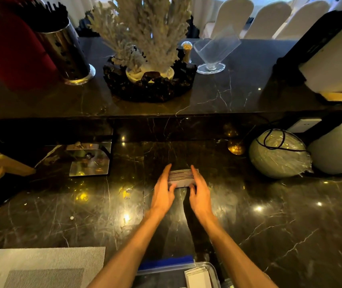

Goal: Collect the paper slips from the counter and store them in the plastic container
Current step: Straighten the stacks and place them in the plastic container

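Observation:
A stack of paper slips (181,177) stands on edge on the dark marble counter (269,221), squeezed between both hands. My left hand (163,193) presses its left end and my right hand (200,193) presses its right end, fingers curled around the sides. The clear plastic container (212,273) sits at the bottom edge between my forearms, with white slips (198,278) lying in it and a blue lid part (166,263) at its back.
A grey woven mat (47,265) lies bottom left. A clear acrylic stand (91,161) and a wooden block (10,163) are at left. Wrapped round objects (278,154) with a black cable sit at right. On the raised ledge stand a coral ornament (145,48), a metal canister (66,48) and a clear holder (215,50).

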